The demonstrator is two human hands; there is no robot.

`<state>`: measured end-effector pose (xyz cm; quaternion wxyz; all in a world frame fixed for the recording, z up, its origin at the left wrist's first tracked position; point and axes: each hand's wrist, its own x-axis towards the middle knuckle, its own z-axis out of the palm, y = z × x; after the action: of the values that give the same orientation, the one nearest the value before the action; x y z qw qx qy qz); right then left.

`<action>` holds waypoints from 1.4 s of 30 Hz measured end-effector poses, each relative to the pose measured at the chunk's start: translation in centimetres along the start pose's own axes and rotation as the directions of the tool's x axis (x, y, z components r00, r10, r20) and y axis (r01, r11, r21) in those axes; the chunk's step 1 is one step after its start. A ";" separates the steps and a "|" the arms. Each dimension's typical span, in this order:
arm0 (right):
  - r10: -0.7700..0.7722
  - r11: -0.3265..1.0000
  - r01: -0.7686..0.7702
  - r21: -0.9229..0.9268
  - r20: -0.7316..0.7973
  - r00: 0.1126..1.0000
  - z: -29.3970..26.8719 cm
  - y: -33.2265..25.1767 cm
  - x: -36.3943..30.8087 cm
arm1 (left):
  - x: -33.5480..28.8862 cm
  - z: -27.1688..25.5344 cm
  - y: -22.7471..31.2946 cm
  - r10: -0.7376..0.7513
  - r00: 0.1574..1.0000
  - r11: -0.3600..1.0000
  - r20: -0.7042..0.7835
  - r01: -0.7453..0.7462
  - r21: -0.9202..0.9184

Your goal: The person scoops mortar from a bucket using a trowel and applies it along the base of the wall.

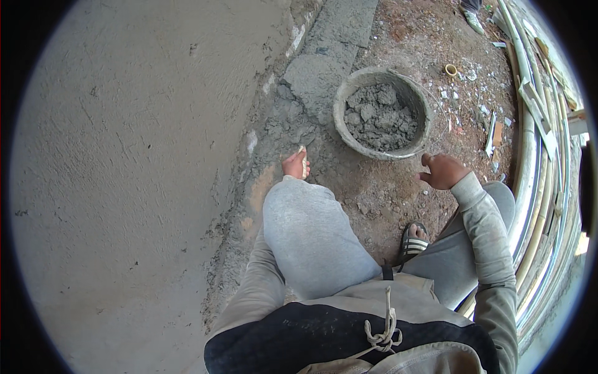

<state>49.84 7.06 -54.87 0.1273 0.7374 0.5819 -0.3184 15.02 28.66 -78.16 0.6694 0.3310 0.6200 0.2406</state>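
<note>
My left hand [293, 166] is closed around a short pale handle [304, 162], low beside the wall's foot and just beyond my bent knee. What the handle belongs to is hidden or blends into the grey mortar. My right hand [446, 172] is held with thumb and fingers apart, holding nothing, just off the near right rim of a round bucket [349, 138]. Lumpy wet grey mortar [381, 118] partly fills the bucket. A thin wire handle [441, 103] hangs out on its right side.
A freshly coated grey wall [137, 156] fills the left. Mortar [317, 78] lies along its base. On the right are bundled pipes and poles [539, 143], scattered scraps [492, 134] and a small tan ring [451, 70]. Another person's shoe [473, 20] shows at the top right.
</note>
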 end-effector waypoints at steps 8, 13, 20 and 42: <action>-0.017 1.000 0.017 0.016 0.022 1.000 0.5 0.3 0.6 | 7.5 -1.0 6.4 0.160 0.975 0.985 -0.152 -0.167 -0.033; 0.006 1.000 -0.006 -0.011 0.018 1.000 0.7 0.8 0.4 | 6.0 -1.5 5.3 0.234 0.966 0.970 -0.107 -0.239 -0.043; -0.038 0.999 0.038 0.012 0.032 0.999 -0.3 -0.1 0.8 | -1.1 -0.6 7.6 0.448 0.894 0.892 0.021 -0.448 0.058; -0.116 0.993 0.118 0.026 -0.055 0.992 -0.3 -0.9 0.0 | -8.0 -3.6 1.6 0.058 0.990 0.906 0.127 -0.106 0.410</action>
<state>49.09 7.46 -54.44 0.0819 0.7120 0.6228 -0.3139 10.71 24.37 -71.69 0.6065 0.5046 0.6040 0.1123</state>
